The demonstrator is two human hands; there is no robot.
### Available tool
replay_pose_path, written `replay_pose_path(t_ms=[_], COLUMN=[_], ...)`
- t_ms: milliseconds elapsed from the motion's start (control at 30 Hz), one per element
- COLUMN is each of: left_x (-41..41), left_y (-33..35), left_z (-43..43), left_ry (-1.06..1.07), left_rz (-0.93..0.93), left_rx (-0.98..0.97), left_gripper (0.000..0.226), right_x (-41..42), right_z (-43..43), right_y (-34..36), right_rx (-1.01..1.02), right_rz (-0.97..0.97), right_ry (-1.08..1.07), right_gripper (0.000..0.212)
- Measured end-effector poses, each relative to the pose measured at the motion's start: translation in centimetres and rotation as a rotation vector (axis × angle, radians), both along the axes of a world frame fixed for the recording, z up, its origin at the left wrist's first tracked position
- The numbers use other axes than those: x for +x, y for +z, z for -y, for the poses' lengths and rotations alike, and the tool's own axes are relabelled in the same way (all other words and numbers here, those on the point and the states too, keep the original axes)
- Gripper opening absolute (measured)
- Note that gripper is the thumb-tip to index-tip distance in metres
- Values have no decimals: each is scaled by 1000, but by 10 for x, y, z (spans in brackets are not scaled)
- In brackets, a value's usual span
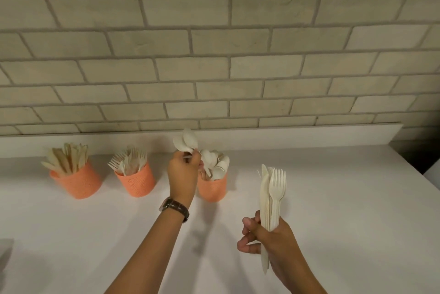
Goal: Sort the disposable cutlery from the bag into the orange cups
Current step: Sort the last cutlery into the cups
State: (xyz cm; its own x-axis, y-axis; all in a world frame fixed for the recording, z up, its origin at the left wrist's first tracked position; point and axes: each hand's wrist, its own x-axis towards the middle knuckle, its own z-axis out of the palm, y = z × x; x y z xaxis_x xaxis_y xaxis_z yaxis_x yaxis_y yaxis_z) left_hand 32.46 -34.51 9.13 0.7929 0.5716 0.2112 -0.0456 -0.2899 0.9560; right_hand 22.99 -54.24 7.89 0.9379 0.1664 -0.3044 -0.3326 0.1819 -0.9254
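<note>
three orange cups [137, 183] hold knives [65, 159], forks [128, 161], spoons [215, 163].

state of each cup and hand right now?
Left cup: upright, holds knives.
Middle cup: upright, holds forks.
Right cup: upright, holds spoons.
Left hand: pinches loose spoons by the right cup.
Right hand: grips upright bundle of forks and knives.

— What's at the back of my feed?
— I see a pale brick wall [214, 44] with grey mortar and a low white upstand [309, 136] along its foot.
— And below?
— I see a white counter [345, 210], a brown-strapped watch [175, 208] above it, a dark gap [416, 153] past its right end, and a blurred grey shape [6, 253] at the left edge.
</note>
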Motion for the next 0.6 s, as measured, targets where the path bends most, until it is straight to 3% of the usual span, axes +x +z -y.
replay_pose_path(t_ms=[200,367,600], left_x=[-8,0,0], left_y=[-21,-24,-32], left_z=[1,1,-11], left_ry=[-162,-206,-321], left_rz=[-159,-297,-454], left_rx=[262,507,479], left_gripper=[36,29,34], right_x=[-2,-7,-15], right_z=[-6,-20,-37], right_y=[1,6,13], right_rx=[-96,-90,35], right_rz=[22,-27,-41], right_ry=[25,11,-13], right_gripper=[24,39,41])
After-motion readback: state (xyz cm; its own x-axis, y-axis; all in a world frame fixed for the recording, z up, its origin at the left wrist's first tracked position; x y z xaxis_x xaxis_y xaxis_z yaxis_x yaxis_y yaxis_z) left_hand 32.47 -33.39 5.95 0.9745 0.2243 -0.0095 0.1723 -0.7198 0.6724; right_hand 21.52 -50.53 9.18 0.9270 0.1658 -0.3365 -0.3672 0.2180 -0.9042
